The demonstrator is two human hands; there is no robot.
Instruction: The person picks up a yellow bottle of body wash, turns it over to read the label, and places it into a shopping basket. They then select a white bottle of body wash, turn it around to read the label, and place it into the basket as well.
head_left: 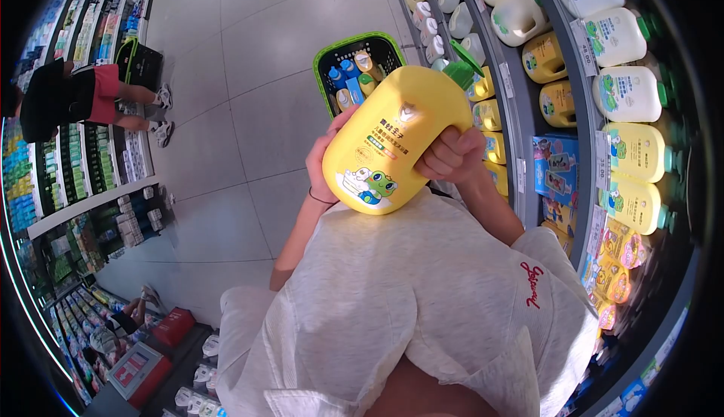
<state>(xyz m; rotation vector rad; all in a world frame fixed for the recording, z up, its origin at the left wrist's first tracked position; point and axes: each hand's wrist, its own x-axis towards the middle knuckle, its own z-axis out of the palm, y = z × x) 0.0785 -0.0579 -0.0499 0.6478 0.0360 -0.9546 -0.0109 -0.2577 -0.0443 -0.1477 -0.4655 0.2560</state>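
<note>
A large yellow bottle (392, 134) with a green pump cap and a cartoon frog on its label is held up in front of my chest, tilted to the right. My right hand (454, 153) has its fingers wrapped through the bottle's handle. My left hand (326, 157) grips the bottle's left side, its fingers partly hidden behind it. Beyond the bottle, a black basket with a green rim (360, 38) stands on the floor, holding several bottles and packages.
Shelves (520, 115) on the right hold white bottles (630, 93) and yellow bottles (636, 204). More stocked shelves line the left, where a person (72, 104) stands beside a dark basket (139, 64). Another person (113, 332) and a red machine (139, 372) are at the lower left.
</note>
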